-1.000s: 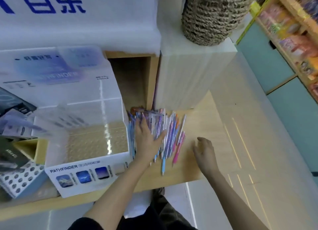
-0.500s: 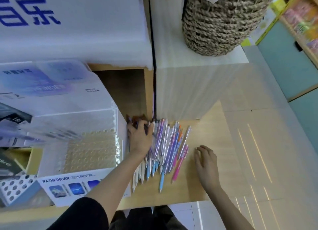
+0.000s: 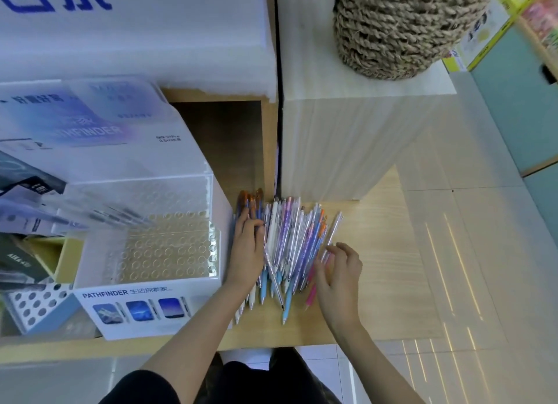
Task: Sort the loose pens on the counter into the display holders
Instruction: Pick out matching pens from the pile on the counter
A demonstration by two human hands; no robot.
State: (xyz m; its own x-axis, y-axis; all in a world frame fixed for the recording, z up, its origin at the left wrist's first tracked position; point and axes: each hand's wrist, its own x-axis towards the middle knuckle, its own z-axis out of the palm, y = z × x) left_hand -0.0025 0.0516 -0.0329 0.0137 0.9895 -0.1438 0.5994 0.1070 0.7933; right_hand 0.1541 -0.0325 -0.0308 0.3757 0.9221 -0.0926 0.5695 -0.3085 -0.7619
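Observation:
A heap of loose pens (image 3: 294,240), white, blue, purple and pink, lies on the wooden counter (image 3: 380,267) beside a clear display holder (image 3: 169,252) with rows of round holes and a PATHFINDER label. My left hand (image 3: 246,252) lies on the heap's left side, its fingers curled round a few pens close to the holder's wall. My right hand (image 3: 339,272) is at the heap's right edge, with loosely spread fingertips touching the outermost pens. A pink pen (image 3: 311,295) sticks out under its fingers.
A white block (image 3: 347,143) carrying a woven basket (image 3: 401,26) stands right behind the pens. A second holder with round holes (image 3: 33,307) and other stock crowd the left. The counter's front edge (image 3: 271,340) runs just below the pen tips; tiled floor lies to the right.
My left hand slid from the middle of the heap to its left side and curled its fingers round pens. My right hand moved left from the bare counter onto the heap's right edge.

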